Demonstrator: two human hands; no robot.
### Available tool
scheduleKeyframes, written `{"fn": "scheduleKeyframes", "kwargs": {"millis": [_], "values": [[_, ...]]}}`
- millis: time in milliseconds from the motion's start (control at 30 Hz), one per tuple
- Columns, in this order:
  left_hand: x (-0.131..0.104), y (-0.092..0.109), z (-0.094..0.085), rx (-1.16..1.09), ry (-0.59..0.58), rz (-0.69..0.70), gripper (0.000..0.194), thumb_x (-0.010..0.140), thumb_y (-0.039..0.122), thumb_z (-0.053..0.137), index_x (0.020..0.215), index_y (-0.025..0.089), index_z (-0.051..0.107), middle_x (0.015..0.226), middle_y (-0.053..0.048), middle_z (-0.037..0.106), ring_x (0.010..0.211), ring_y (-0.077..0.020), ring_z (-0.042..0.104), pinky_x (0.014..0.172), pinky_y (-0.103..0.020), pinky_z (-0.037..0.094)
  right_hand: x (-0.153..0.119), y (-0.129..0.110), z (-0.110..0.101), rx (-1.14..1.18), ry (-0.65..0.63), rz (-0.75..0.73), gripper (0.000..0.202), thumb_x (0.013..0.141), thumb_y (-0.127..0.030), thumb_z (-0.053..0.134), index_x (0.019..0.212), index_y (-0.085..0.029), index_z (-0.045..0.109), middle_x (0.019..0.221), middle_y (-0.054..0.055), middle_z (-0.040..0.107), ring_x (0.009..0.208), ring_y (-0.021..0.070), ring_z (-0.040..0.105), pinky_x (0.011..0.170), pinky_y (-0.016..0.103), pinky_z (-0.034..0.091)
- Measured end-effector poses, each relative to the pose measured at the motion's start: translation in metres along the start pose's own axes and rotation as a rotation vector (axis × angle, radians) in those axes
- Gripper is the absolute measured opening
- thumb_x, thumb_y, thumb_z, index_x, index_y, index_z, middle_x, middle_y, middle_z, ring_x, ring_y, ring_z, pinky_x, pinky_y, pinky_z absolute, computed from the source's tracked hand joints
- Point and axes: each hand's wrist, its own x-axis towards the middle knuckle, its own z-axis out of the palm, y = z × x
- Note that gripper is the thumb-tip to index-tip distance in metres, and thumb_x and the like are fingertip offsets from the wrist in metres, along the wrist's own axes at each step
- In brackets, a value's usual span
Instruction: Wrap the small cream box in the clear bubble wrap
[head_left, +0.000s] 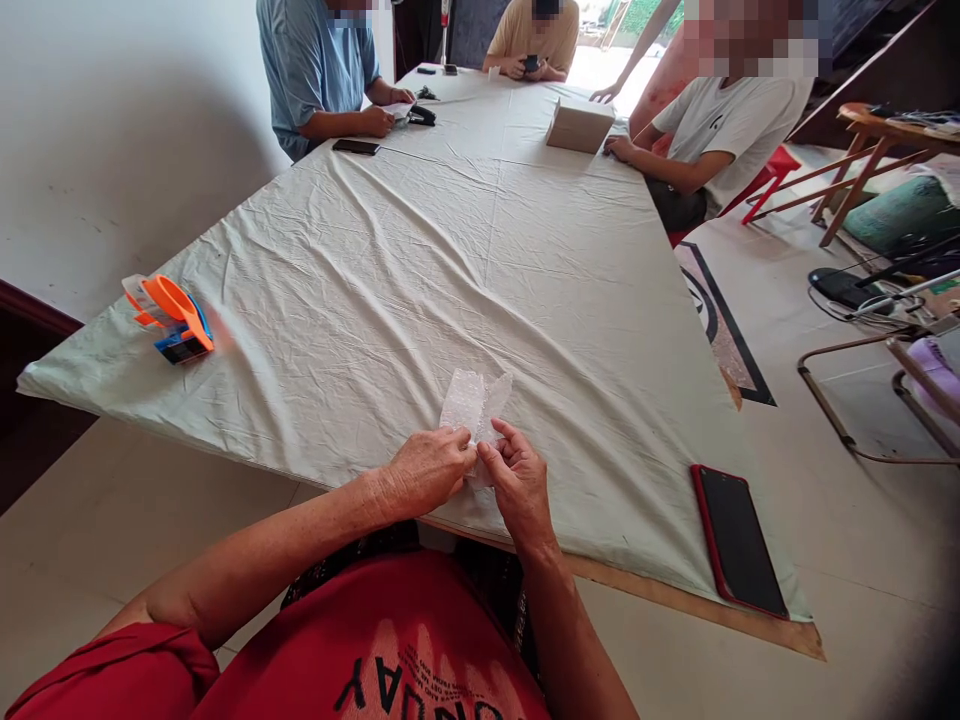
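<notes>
Bubble wrap (462, 401) seems light and floppy; our left hand (433, 468) and right hand (520, 480) pinch it, edges probably gripping best.

A room in a home, used as a shared workroom, is suggested, though a small workshop cannot be ruled out. A large bench (570, 300) is draped in a wrinkled pale cloth (300, 260), with people (319, 80) gathered around it. A tape dispenser (176, 315) and a cardboard box (579, 126) are set out there. Unmatched seating is seen at the right: a red stool (776, 172) and a metal-framed chair (825, 408). The floor (870, 540) is tiled; the wall (150, 120) is painted white.
</notes>
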Motion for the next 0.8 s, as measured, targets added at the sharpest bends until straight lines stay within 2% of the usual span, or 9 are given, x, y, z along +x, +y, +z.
{"fn": "scheduleKeyframes", "kwargs": {"millis": [133,233,300,400,533,600,667,733,800], "values": [[-0.001,-0.001,0.006,-0.106,0.046,-0.025,0.025,0.086,0.009,0.054,0.108,0.016,0.062,0.106,-0.009,0.064,0.100,-0.0236,0.063,0.085,-0.033,0.054,0.000,-0.006,0.003,-0.016,-0.004,0.035,0.059,0.079,-0.049,0.064,0.124,-0.011,0.060,0.072,-0.001,0.062,0.059,0.0140,0.055,0.053,0.027,0.046],[-0.002,-0.002,0.010,-0.241,0.122,-0.078,0.022,0.085,0.007,0.052,0.103,0.017,0.060,0.104,-0.008,0.065,0.101,-0.0227,0.064,0.089,-0.034,0.054,-0.003,-0.014,-0.001,-0.057,-0.035,0.055,0.063,0.080,-0.052,0.064,0.127,-0.011,0.060,0.078,0.004,0.069,0.061,0.0166,0.060,0.050,0.027,0.046],[-0.003,-0.002,0.014,-0.340,0.198,-0.112,0.024,0.084,0.007,0.052,0.105,0.018,0.059,0.105,-0.008,0.066,0.104,-0.0230,0.064,0.092,-0.035,0.053,-0.006,-0.019,-0.004,-0.087,-0.075,0.045,0.059,0.084,-0.050,0.060,0.128,-0.012,0.060,0.088,0.008,0.074,0.065,0.0185,0.064,0.052,0.028,0.049],[-0.005,-0.003,0.021,-0.507,0.353,-0.133,0.038,0.080,0.007,0.056,0.117,0.018,0.057,0.110,-0.007,0.067,0.106,-0.0224,0.064,0.094,-0.035,0.052,-0.012,-0.023,-0.006,-0.182,-0.137,-0.039,0.047,0.090,-0.036,0.049,0.132,-0.015,0.057,0.101,0.010,0.076,0.070,0.0190,0.069,0.065,0.033,0.055],[-0.006,0.002,0.028,-0.671,0.493,-0.208,0.041,0.078,0.017,0.064,0.119,0.015,0.056,0.106,-0.007,0.067,0.095,-0.0209,0.065,0.087,-0.034,0.054,-0.018,-0.023,-0.006,-0.428,-0.187,-0.233,0.052,0.090,-0.019,0.040,0.142,-0.019,0.048,0.112,0.010,0.075,0.091,0.0223,0.072,0.083,0.038,0.056],[-0.005,0.006,0.031,-0.690,0.535,-0.263,0.033,0.080,0.020,0.065,0.111,0.015,0.059,0.103,-0.007,0.066,0.093,-0.0209,0.064,0.086,-0.035,0.054,-0.021,-0.022,-0.005,-0.525,-0.213,-0.290,0.057,0.091,-0.016,0.037,0.148,-0.019,0.040,0.118,0.010,0.073,0.101,0.0244,0.071,0.085,0.040,0.056],[-0.003,0.009,0.035,-0.692,0.563,-0.295,0.026,0.080,0.016,0.062,0.105,0.016,0.059,0.101,-0.007,0.065,0.094,-0.0207,0.063,0.088,-0.035,0.053,-0.022,-0.022,-0.007,-0.567,-0.252,-0.313,0.060,0.091,-0.014,0.035,0.152,-0.018,0.033,0.121,0.010,0.072,0.104,0.0248,0.070,0.085,0.041,0.056],[-0.002,0.012,0.038,-0.690,0.569,-0.306,0.027,0.078,0.010,0.058,0.104,0.017,0.059,0.101,-0.006,0.064,0.096,-0.0202,0.062,0.090,-0.035,0.052,-0.021,-0.024,-0.011,-0.576,-0.288,-0.333,0.063,0.091,-0.013,0.035,0.153,-0.017,0.028,0.119,0.010,0.073,0.103,0.0234,0.070,0.086,0.041,0.055],[-0.001,0.013,0.039,-0.683,0.557,-0.313,0.030,0.077,0.007,0.056,0.105,0.018,0.058,0.102,-0.006,0.064,0.098,-0.0201,0.062,0.092,-0.036,0.052,-0.016,-0.027,-0.017,-0.574,-0.312,-0.350,0.060,0.092,-0.015,0.037,0.152,-0.018,0.031,0.116,0.008,0.074,0.101,0.0217,0.071,0.087,0.038,0.054]]}}
